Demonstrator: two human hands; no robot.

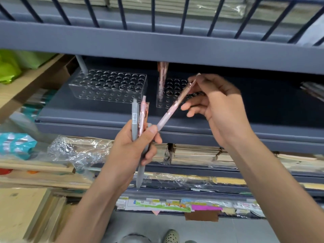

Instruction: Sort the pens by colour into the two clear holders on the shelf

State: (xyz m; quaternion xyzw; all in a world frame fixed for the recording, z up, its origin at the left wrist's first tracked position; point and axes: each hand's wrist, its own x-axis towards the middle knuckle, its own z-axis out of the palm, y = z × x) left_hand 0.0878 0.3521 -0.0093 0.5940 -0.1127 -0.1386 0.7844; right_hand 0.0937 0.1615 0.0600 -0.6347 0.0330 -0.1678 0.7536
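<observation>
Two clear holders with rows of round holes stand on the blue-grey shelf (105, 113). The left holder (108, 86) has one grey pen (82, 64) in its far left corner. In the right holder (172, 92) stand pink pens (162, 79) at its left end. My left hand (136, 148) is closed around a bunch of pens (138, 123), grey and pink, in front of the shelf edge. My right hand (217, 106) pinches the top of one pink pen (177, 104), which slants down toward my left thumb, in front of the right holder.
An upper shelf (157, 44) with a railing overhangs the holders and hides the tops of the standing pens. Lower shelves hold plastic-wrapped notebook stacks (192, 153). Cardboard boxes (26, 88) and green packaging sit at the left. More pens (313, 90) lie at the shelf's far right.
</observation>
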